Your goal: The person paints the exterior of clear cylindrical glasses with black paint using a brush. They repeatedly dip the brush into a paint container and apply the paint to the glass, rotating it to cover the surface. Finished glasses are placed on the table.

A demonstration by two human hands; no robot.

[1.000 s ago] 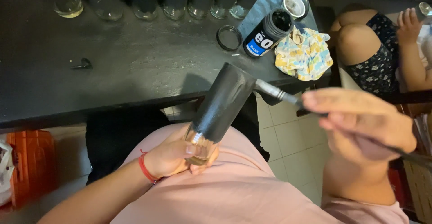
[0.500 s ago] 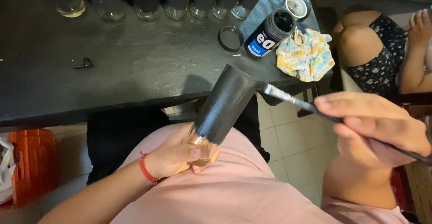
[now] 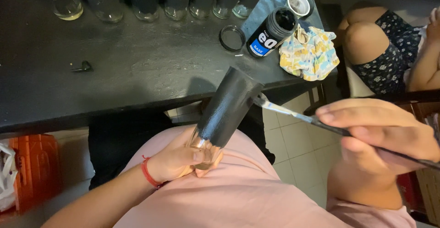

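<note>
Now touching brush (image 3: 293, 115) tip to black-coated glass (image 3: 225, 110) rim after hovering apart, coating nearing completion; left hand (image 3: 176, 160) gripping clear base, right hand (image 3: 382, 134) pinching brush.

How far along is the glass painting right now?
Done: the tall black-painted glass is coated except its clear base. In hand: the left hand grips that base; the right hand touches the thin brush to its rim. Left: the clear base.

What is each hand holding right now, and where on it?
Left hand grips the black-painted glass by its clear base; right hand pinches the paintbrush along its handle.
</note>
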